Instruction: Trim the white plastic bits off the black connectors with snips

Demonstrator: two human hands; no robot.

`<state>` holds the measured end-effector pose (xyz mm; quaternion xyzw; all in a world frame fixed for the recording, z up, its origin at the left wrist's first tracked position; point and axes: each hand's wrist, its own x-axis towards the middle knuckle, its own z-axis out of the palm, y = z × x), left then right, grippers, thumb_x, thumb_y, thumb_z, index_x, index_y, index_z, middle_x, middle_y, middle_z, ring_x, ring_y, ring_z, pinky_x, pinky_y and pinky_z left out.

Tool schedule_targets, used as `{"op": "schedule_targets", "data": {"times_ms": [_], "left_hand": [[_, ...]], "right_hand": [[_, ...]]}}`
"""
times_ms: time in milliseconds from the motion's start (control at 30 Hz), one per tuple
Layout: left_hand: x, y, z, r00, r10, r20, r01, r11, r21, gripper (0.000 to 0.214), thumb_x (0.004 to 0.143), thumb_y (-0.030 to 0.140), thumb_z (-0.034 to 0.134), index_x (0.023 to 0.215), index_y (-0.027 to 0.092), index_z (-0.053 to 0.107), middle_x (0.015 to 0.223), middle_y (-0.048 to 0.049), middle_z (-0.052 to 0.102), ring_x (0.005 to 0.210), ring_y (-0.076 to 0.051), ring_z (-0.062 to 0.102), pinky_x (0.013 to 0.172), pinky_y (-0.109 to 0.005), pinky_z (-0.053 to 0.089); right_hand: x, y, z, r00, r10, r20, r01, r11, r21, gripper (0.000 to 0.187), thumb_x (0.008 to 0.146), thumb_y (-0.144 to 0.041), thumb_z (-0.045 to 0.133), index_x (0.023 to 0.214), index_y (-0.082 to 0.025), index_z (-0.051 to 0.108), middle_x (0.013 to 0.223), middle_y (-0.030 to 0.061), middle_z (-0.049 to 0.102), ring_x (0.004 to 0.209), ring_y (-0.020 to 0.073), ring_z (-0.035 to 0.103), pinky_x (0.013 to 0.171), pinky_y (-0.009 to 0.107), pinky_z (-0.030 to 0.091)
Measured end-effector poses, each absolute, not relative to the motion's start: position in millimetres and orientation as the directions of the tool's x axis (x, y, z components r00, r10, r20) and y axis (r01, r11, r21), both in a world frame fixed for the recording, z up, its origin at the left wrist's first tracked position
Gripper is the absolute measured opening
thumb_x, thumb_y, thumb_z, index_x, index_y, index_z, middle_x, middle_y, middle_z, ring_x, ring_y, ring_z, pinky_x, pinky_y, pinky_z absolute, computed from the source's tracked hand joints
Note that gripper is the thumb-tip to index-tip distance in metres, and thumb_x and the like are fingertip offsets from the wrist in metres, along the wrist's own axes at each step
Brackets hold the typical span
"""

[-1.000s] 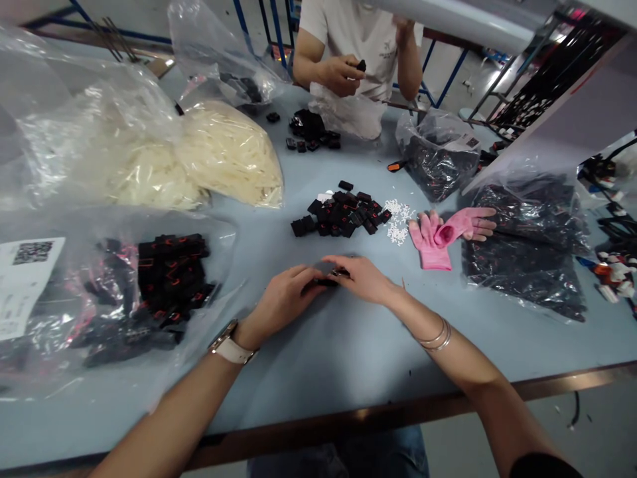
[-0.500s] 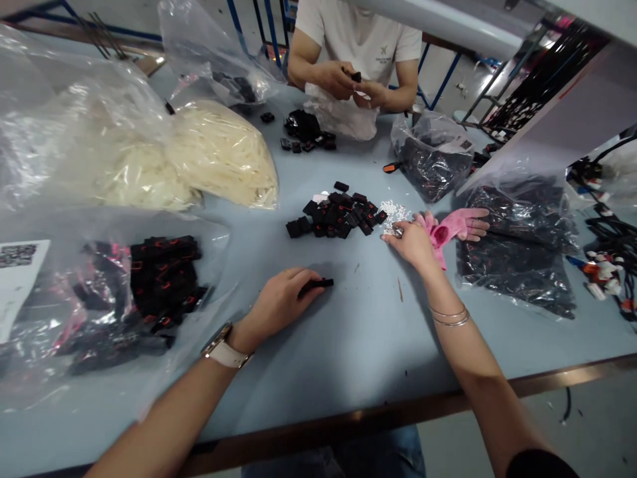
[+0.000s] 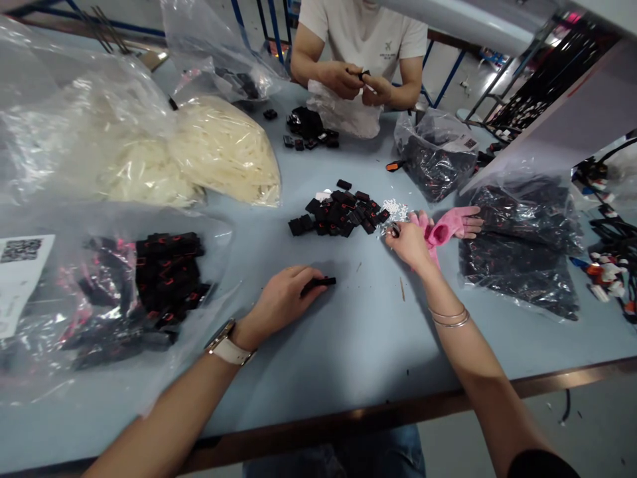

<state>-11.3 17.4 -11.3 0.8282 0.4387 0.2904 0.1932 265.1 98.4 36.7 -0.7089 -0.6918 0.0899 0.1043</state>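
Observation:
My left hand (image 3: 283, 299) rests on the table with its fingers closed around a slim black plastic connector piece (image 3: 326, 282), whose end sticks out to the right. Farther right, my right hand (image 3: 409, 244) has its fingertips together at the edge of a small heap of tiny white pieces (image 3: 395, 209). What the fingertips hold, if anything, is too small to make out. Left of that heap lies a pile of black connector housings (image 3: 343, 212), some with red parts. A pink glove (image 3: 450, 226) lies just beyond my right hand.
Clear bags of black parts lie at left (image 3: 169, 279) and right (image 3: 517, 245). A bag of cream-coloured pieces (image 3: 229, 153) stands back left. Across the table (image 3: 298, 372), a co-worker (image 3: 361, 46) handles a small black part. An orange-and-black piece (image 3: 395, 166) lies near another bag.
My right hand has shifted slightly at the white heap, its fingers drawn closer together. My left hand keeps its hold on the black connector piece. The view has moved a little.

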Motion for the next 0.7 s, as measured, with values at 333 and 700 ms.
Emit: {"op": "schedule_targets", "data": {"times_ms": [333,700], "left_hand": [[-11.0,17.4,-13.5,0.441,0.843,0.307,0.621,-0.534,0.575,0.014,0.09,0.034,0.055,0.091,0.023,0.064,0.082,-0.0039,0.068,0.074,-0.019,0.064,0.068,-0.031,0.051],[-10.5,17.3,-10.1,0.477,0.82,0.317,0.646,-0.572,0.506,0.011,0.091,0.03,0.055,0.092,0.021,0.061,0.081,-0.0025,0.069,0.072,-0.018,0.063,0.065,-0.029,0.049]], "right_hand": [[215.3,69.5,30.5,-0.325,0.946,-0.017,0.763,0.252,-0.595,0.013,0.076,-0.015,0.061,0.064,-0.019,0.065,0.062,0.0005,0.06,0.07,0.0176,0.057,0.077,0.034,0.044],[243.2,81.5,58.7,-0.062,0.994,0.095,0.887,0.098,-0.451,0.016,0.081,-0.031,0.064,0.089,-0.018,0.069,0.08,0.0067,0.066,0.084,0.022,0.058,0.078,0.034,0.04]]}}
